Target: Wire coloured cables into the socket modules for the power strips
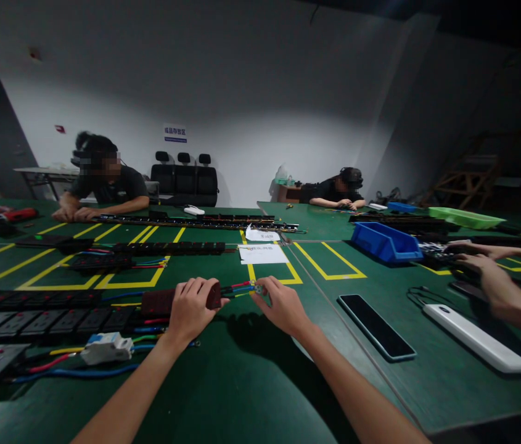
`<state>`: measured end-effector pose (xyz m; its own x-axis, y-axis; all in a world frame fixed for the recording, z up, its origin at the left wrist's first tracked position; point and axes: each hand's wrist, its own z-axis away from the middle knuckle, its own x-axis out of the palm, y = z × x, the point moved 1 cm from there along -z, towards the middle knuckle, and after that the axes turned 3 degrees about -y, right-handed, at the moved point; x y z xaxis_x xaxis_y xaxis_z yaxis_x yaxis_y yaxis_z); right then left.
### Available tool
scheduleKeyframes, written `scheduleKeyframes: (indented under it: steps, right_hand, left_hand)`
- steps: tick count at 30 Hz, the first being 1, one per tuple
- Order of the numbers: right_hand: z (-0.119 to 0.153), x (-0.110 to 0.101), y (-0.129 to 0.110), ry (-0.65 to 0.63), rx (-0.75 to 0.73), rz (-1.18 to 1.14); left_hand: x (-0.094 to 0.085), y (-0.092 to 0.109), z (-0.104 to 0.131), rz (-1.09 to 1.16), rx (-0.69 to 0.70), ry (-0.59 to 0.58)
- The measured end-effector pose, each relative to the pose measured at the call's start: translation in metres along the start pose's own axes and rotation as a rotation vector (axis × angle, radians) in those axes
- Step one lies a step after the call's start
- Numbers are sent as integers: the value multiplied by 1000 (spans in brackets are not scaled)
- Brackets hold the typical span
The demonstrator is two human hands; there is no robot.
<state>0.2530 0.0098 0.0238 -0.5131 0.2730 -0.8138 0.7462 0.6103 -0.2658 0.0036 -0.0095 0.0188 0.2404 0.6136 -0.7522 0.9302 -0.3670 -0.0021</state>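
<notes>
L hand (194,311) is wrapped over the R end of a dark red-brown socket strip (156,303), fingers over the top, grip closed on it. Strip's long axis runs L–R across the table (223,388), w/ most of its visible length L of that hand & a short stub poking out R. Coloured wires (240,288) exit the stub, running R roughly in line w/ the strip, slightly up in view. R hand (283,306) is nearer the wire tips: thumb & fingertips look pinched narrow at the metal ends (256,287), tho exact contact is too small to tell. So wires bridge the gap btwn hands; strip body lies well L of the R hand. Phone (375,327) lies R of both, apart.
</notes>
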Motion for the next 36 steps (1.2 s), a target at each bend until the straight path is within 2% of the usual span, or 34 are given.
scheduleKeyframes:
  steps: [6,14,23,31,36]
  right_hand:
    - [0,2,1,-28,18,71]
    - [-1,4,0,-54,151,105]
    - [2,14,9,-164,232,-81]
    - [-3,10,11,-156,174,-312]
    - [-2,16,3,-52,182,-370]
  left_hand:
    - [0,0,0,-11,10,-3]
    - [0,-1,-1,6,33,-18]
    - [-2,0,-1,-12,45,-65]
    - [2,-1,-1,-32,12,-52]
    - [2,-1,-1,-29,3,-59]
